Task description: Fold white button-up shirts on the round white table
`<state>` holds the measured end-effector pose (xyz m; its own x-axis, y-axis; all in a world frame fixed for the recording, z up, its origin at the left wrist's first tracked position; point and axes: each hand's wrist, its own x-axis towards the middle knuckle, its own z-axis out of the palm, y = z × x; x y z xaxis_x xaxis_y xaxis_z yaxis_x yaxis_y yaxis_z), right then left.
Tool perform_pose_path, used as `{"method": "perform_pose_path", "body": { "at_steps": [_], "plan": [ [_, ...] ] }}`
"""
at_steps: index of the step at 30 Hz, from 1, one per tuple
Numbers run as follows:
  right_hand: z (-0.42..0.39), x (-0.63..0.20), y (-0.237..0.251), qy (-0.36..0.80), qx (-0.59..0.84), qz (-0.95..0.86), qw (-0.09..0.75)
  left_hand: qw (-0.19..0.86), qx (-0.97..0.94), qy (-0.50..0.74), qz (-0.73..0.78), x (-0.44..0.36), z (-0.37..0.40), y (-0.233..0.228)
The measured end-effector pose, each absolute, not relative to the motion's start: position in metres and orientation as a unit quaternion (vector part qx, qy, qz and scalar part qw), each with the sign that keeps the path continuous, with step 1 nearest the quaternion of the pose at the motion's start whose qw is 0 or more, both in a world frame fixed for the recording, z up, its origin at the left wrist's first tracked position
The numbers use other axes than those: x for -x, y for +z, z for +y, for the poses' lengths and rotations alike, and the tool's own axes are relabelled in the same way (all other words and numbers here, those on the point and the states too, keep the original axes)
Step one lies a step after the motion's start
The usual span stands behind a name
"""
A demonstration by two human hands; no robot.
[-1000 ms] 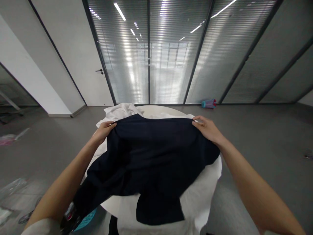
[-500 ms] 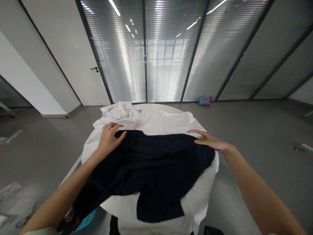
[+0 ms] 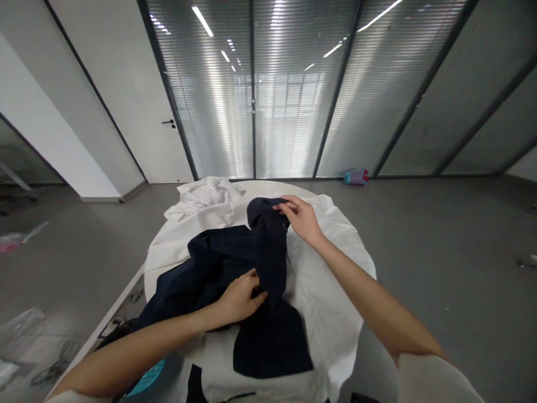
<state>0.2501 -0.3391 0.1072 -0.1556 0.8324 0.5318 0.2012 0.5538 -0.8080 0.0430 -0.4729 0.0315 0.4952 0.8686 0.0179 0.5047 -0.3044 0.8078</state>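
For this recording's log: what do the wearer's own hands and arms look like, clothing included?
Left hand and right hand are bare: no gloves, rings or watch visible. Pale, plain sleeves end around the elbows, leaving both forearms uncovered.

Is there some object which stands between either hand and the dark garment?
Nothing visible does: the right hand holds the dark garment at its far edge; the left hand touches it nearer the camera. White cloth lies partly underneath.

The dark navy garment [image 3: 271, 257] is matt, creased cloth; the white cloth [image 3: 205, 201] looks matt and wrinkled, the turquoise perforated basket [image 3: 146, 379] plastic, the tall dark-framed panels [image 3: 285, 134] glossy glass.
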Motion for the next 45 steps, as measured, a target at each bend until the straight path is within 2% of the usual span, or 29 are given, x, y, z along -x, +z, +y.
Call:
{"method": "perform_pose_path", "body": {
  "at_steps": [4, 7, 9, 11, 13, 16, 25, 32, 35, 38, 41, 45],
  "plan": [
    [-0.334, -0.249, 0.116, 0.159, 0.383, -0.733, 0.539, 0.483, -0.655, 0.294, 0.501, 0.013, -0.448, 0.069],
    [-0.334, -0.241, 0.140, 0.059, 0.352, -0.783, 0.510, 0.463, -0.556, 0.437, 0.535, 0.053, -0.426, 0.120],
    [-0.332, -0.233, 0.159, 0.002, 0.340, -0.803, 0.491, 0.333, -0.561, 0.553, 0.518, 0.064, -0.417, 0.152],
    [-0.330, -0.228, 0.178, -0.043, 0.344, -0.805, 0.482, 0.141, -0.593, 0.611, 0.505, 0.060, -0.415, 0.178],
    [-0.331, -0.229, 0.197, -0.085, 0.352, -0.795, 0.486, -0.033, -0.618, 0.604, 0.503, 0.043, -0.419, 0.196],
    [-0.339, -0.245, 0.226, -0.159, 0.366, -0.765, 0.505, -0.184, -0.633, 0.564, 0.498, 0.010, -0.432, 0.218],
    [-0.419, -0.306, 0.343, -0.369, 0.341, -0.669, 0.547, -0.370, -0.602, 0.524, 0.476, -0.037, -0.489, 0.317],
    [-0.453, -0.321, 0.409, -0.394, 0.367, -0.639, 0.549, -0.433, -0.595, 0.499, 0.458, -0.042, -0.506, 0.365],
    [-0.435, -0.318, 0.405, -0.410, 0.359, -0.649, 0.531, -0.401, -0.622, 0.468, 0.483, -0.046, -0.484, 0.356],
    [-0.385, -0.313, 0.362, -0.376, 0.394, -0.689, 0.478, -0.316, -0.658, 0.464, 0.502, -0.047, -0.430, 0.310],
    [-0.316, -0.309, 0.276, -0.270, 0.498, -0.736, 0.372, -0.254, -0.692, 0.386, 0.554, -0.045, -0.369, 0.227],
    [-0.253, -0.304, 0.131, -0.148, 0.567, -0.780, 0.221, -0.141, -0.722, 0.187, 0.651, -0.042, -0.325, 0.101]
  ]
}}
